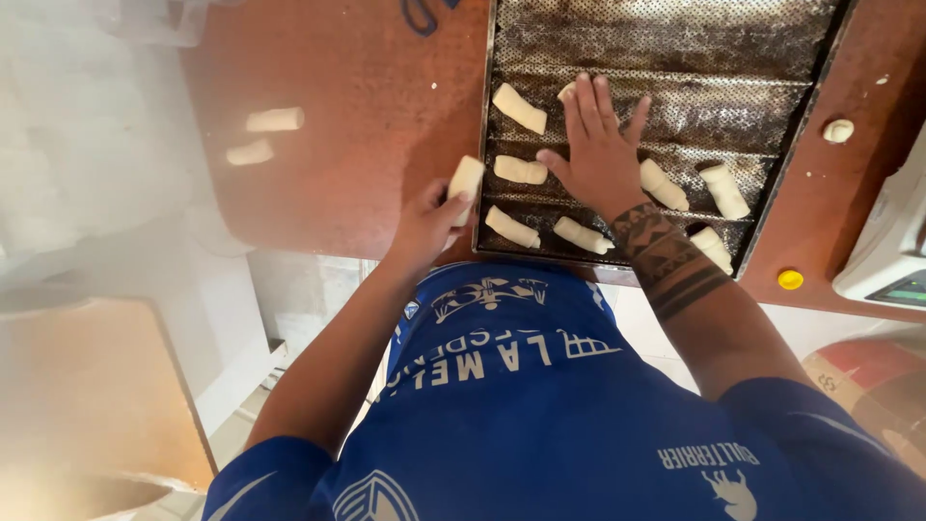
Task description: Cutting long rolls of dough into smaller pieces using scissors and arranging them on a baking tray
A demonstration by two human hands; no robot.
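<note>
Left hand (424, 224) gripping a pale dough roll (466, 178) between thumb and fingers, just off the near-left corner of the perforated baking tray (675, 39). Right hand (598, 154) pressing flat, fingers spread, on the tray, covering another dough piece (567, 92) at its fingertips. Lying around that hand: more rolls (519, 169). Sitting left of the left hand, two stray pieces (275, 120) on the brown table (338, 116).

— How is the light?
— Bright from the left, where the view washes out to white glare and haze.
— And sharpness?
— The perforated tray (675, 58) is fairly crisp; the left edge is blurred. Wide-lens distortion bends the table edge (318, 253), and soft shadows lie under the arms.
</note>
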